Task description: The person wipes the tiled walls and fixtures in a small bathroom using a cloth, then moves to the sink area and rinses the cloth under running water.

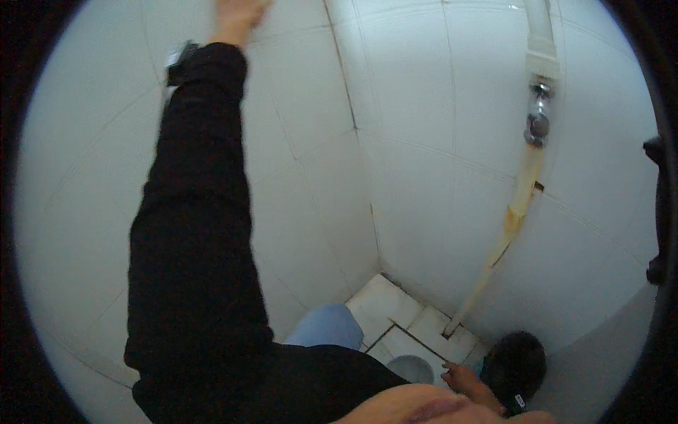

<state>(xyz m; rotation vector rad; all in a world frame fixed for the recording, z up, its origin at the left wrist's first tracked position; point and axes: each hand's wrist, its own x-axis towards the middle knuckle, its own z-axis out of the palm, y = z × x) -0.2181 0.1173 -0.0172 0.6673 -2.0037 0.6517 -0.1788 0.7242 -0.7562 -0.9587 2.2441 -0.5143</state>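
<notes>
My left arm, in a black sleeve, stretches up along the white tiled wall (296, 92). At its end my left hand (239, 20) is near or against the tiles; the top edge cuts it off and its fingers are blurred. A dark and silver device (182, 62) sits at that wrist. Low on the right, my right hand (462, 380) hangs with its fingers loosely apart and nothing seen in them. Beside its fingertips, lower down, is a round grey-white basin or bucket (411, 369); touching cannot be made out. A black rounded object (515, 364), perhaps a bin, stands behind that hand.
A pale pipe (522, 191) with a chrome valve (538, 124) runs down the right wall to the tiled floor (385, 300). My blue-clad knee (325, 326) shows below the arm. Dark fittings (660, 212) stick out at the far right. The walls meet in a close corner.
</notes>
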